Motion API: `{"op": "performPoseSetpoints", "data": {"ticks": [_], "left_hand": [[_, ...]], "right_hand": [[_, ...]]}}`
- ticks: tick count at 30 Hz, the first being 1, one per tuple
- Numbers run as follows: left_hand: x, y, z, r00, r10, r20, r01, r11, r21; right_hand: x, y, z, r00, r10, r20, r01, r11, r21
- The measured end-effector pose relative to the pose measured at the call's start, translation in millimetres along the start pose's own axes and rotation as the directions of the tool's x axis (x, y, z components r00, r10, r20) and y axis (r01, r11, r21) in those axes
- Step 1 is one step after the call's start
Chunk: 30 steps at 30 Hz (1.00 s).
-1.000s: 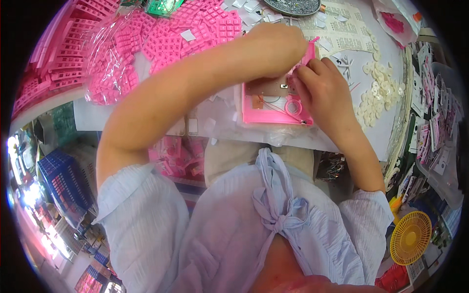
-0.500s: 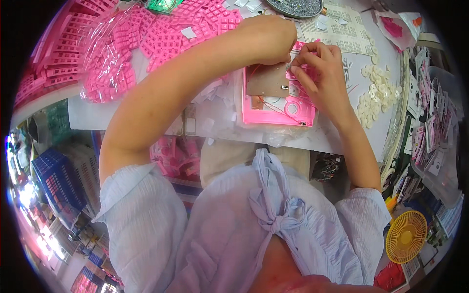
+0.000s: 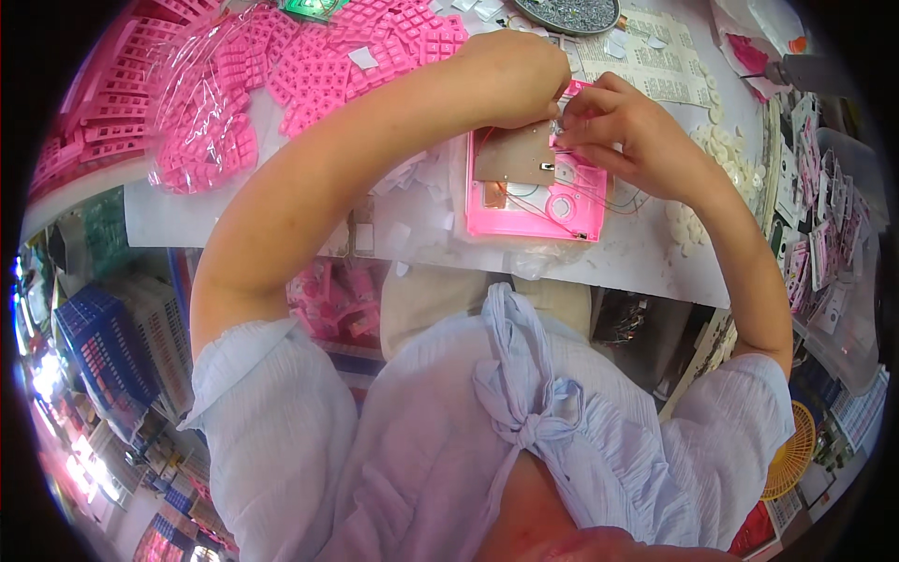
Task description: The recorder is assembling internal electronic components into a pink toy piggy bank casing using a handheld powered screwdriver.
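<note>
A pink plastic casing (image 3: 482, 223) lies at the table's front edge, a brown circuit board (image 3: 510, 157) on its upper left and thin wires running inside it. My left hand (image 3: 521, 77) reaches across from the left, closed over the board's far edge; its fingertips are mostly hidden. From the right, my right hand (image 3: 626, 131) bends in with thumb and fingers pinched at the board's right edge. Whatever sits in that pinch is too small to name. Both hands' fingertips nearly meet above the casing.
Pink keypad-like parts (image 3: 323, 80) are heaped at the back left, some in a clear plastic bag (image 3: 201, 140). A round tray of small metal bits (image 3: 569, 13) stands at the back, beside a printed sheet (image 3: 646, 56). White round pieces (image 3: 688, 220) lie right.
My right hand has swung outward, its wrist and elbow now farther right, while its fingertips stay by the board's edge. My left hand and the casing hold almost the same place.
</note>
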<state>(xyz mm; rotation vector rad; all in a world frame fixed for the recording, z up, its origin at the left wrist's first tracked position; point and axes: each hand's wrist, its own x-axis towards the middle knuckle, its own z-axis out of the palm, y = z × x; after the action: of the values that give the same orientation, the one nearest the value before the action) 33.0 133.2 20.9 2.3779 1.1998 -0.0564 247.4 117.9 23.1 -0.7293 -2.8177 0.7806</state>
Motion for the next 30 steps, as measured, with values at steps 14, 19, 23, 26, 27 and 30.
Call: {"op": "performPoseSetpoints", "data": {"ticks": [14, 19, 23, 26, 27, 30], "left_hand": [[-4, -14, 24, 0.971, 0.126, -0.204, -0.141, 0.988, -0.062], [-28, -42, 10, 0.829, -0.231, -0.51, -0.041, 0.884, -0.466], [-57, -42, -2, 0.761, -0.49, -0.425, 0.342, 0.86, -0.379], [-54, -39, 16, 0.787, -0.457, -0.414, 0.314, 0.874, -0.37], [-50, -40, 27, 0.793, -0.405, -0.456, 0.251, 0.898, -0.361], [-46, -40, 38, 0.715, -0.231, -0.66, 0.052, 0.959, -0.28]], "right_hand": [[-3, -53, 60, 0.866, 0.143, -0.479, -0.316, 0.9, -0.301], [-13, -35, 34, 0.932, 0.18, -0.316, -0.2, 0.979, -0.034], [-17, -32, 31, 0.922, 0.262, -0.285, -0.266, 0.964, 0.025], [-12, -38, 37, 0.919, 0.218, -0.329, -0.256, 0.964, -0.077], [-10, -38, 38, 0.909, 0.204, -0.362, -0.246, 0.967, -0.073], [-4, -37, 36, 0.848, 0.155, -0.507, -0.211, 0.976, -0.055]]}}
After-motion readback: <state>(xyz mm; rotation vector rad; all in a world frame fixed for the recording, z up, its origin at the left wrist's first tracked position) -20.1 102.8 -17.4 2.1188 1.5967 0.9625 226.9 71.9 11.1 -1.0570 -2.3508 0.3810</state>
